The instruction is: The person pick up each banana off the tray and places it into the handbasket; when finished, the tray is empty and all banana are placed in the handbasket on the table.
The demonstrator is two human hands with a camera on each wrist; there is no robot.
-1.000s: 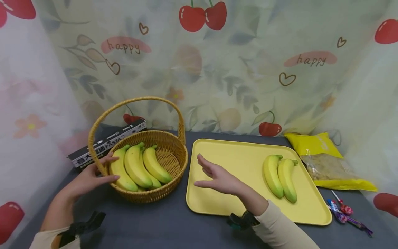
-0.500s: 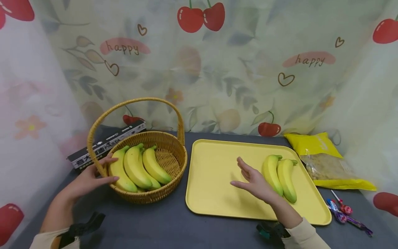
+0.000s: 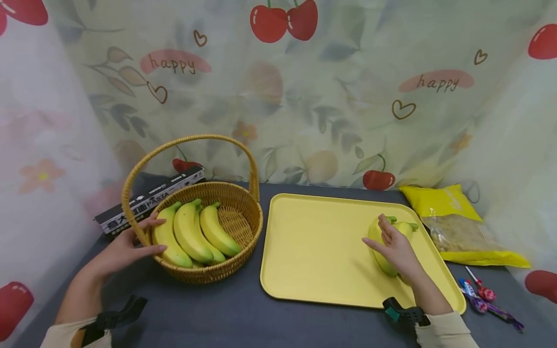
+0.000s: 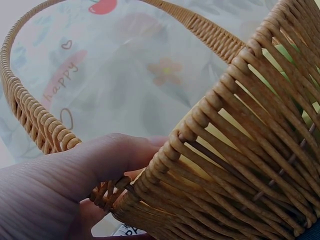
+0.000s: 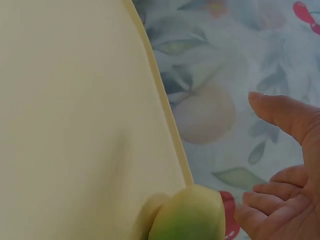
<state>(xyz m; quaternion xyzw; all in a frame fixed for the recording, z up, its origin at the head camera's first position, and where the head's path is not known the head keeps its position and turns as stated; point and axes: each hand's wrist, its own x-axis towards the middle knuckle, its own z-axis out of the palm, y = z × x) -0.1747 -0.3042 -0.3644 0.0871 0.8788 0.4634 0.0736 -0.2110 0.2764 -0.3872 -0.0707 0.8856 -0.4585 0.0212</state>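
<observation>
A wicker basket (image 3: 209, 273) with a tall handle stands at the left and holds a bunch of yellow-green bananas (image 3: 191, 232). My left hand (image 3: 135, 244) rests on its left rim with straight, spread fingers. In the left wrist view that hand (image 4: 65, 175) presses on the basket (image 4: 240, 150) where the handle meets the rim. On the yellow tray (image 3: 317, 246) lie two bananas (image 3: 375, 229). My right hand (image 3: 393, 246) lies over them with its fingers extended. The right wrist view shows that hand (image 5: 280, 200) loosely spread beside a banana end (image 5: 190, 217).
A black pasta box (image 3: 148, 200) lies behind the basket. A yellow bag (image 3: 452, 222) sits right of the tray, with wrapped lollipops (image 3: 478, 295) near the front right. A printed curtain closes in the dark table (image 3: 226, 314) on three sides.
My right hand has moved rightward across the tray from its left part onto the two bananas. The left hand has stayed on the basket.
</observation>
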